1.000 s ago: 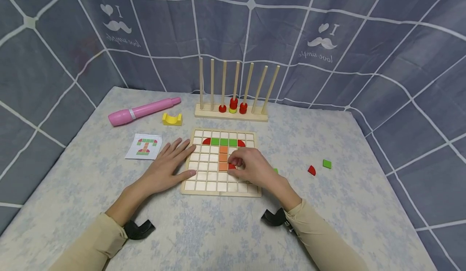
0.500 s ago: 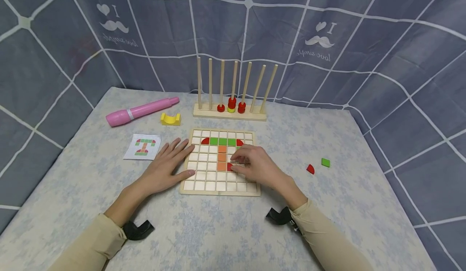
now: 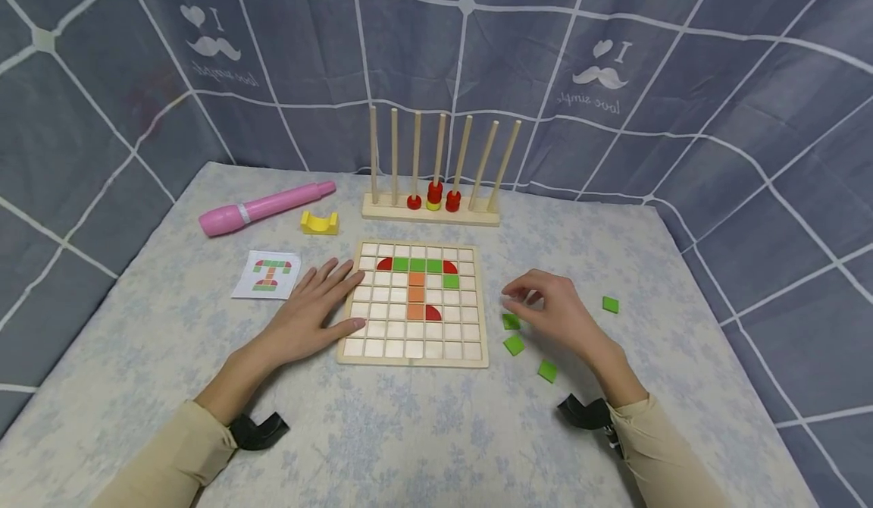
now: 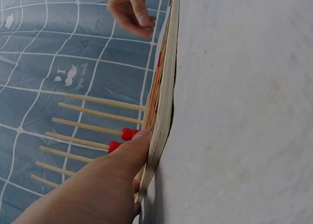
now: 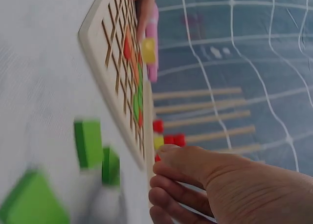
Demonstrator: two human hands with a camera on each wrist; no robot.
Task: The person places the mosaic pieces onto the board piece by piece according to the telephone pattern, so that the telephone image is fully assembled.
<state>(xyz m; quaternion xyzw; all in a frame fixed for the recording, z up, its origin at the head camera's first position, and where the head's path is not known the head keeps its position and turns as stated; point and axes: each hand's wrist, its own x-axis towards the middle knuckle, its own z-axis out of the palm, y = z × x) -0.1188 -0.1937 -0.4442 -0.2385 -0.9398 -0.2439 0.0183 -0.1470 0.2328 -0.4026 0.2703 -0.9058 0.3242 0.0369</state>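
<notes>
My left hand (image 3: 315,312) lies spread over the left edge of a wooden grid board (image 3: 414,362), its thumb and fingertips on the frame. Set in the board are green squares (image 3: 417,264), orange squares (image 3: 416,295) and red quarter-circle tiles, one of them a lower red tile (image 3: 433,313) beside the bottom orange square. To the right of the board, my right hand (image 3: 555,311) hovers with loosely bent fingers, nothing between thumb and fingertips in the right wrist view. Close beneath it lie several loose green square tiles (image 3: 514,345).
Another green tile (image 3: 610,305) lies farther right. A pattern card (image 3: 266,274) sits left of the board. Behind stand a yellow curved block (image 3: 320,224), a pink tube-shaped thing (image 3: 269,208) and a peg rack (image 3: 430,215) with red and yellow beads. A blue curtain (image 3: 409,45) hangs behind.
My right hand has let go of the red quarter-circle tile on the board and moved right, over the table. It now covers where a loose red tile lay. My left hand stays put.
</notes>
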